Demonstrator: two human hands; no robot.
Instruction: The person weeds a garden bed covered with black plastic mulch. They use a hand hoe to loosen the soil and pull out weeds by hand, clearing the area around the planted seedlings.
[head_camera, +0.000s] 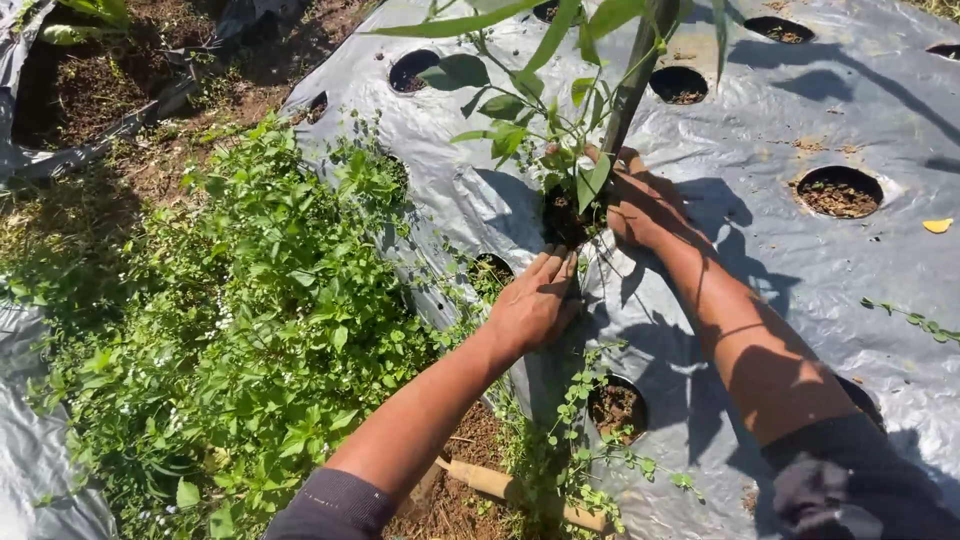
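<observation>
Head view caught the left hand (535, 300) flat on the plastic sheet (760, 260), fingers (556, 267) pressed together just below the planting hole (568, 218). Right hand (640, 205) sat at the hole's far edge, fingers curled at the stake (632, 85); whether they gripped it, I could not tell. A leafy seedling (530, 125) stood in that hole. Weeds (250, 320) crowded the left side, and a bamboo piece (500, 487) lay on the soil below.

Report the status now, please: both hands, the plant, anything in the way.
Left hand flat on grey plastic sheet. Right hand at base of young plant in planting hole. Weeds crowd left edge.
</observation>
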